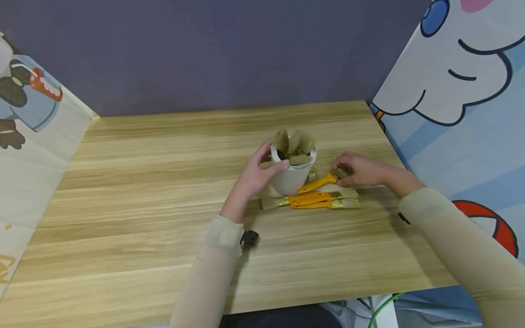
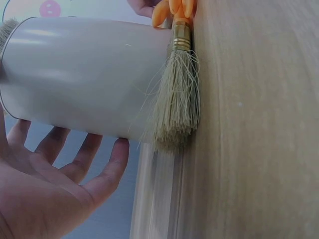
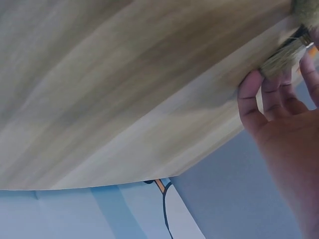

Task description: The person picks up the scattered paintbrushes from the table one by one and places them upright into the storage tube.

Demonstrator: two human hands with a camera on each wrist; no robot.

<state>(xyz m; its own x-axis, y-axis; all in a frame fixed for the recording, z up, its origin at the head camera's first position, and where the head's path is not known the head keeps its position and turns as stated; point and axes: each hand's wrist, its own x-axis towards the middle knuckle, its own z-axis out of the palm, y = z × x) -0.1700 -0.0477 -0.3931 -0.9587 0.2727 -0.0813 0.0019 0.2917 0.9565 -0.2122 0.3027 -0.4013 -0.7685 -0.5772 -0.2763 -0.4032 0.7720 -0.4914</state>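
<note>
A white cup [image 1: 287,181] stands on the table with several brushes in it, their pale bristles [image 1: 301,143] upward. My left hand [image 1: 254,175] holds the cup, thumb at the near rim and fingers round its left side. To the cup's right, my right hand [image 1: 361,168] pinches a yellow-handled paintbrush [image 1: 317,183] near its bristles, the handle pointing toward the cup. In the right wrist view those bristles [image 3: 281,59] lie against the fingertips. Several more paintbrushes [image 1: 311,199] lie in front of the cup; the bristles [image 2: 177,99] of one show close in the left wrist view.
The wood-grain table [image 1: 143,205] extends widely to the left. Behind it rises a dark grey wall [image 1: 229,54]. Cartoon-printed panels [image 1: 463,150] flank the table on both sides. A green cable [image 1: 383,310] hangs below the front edge.
</note>
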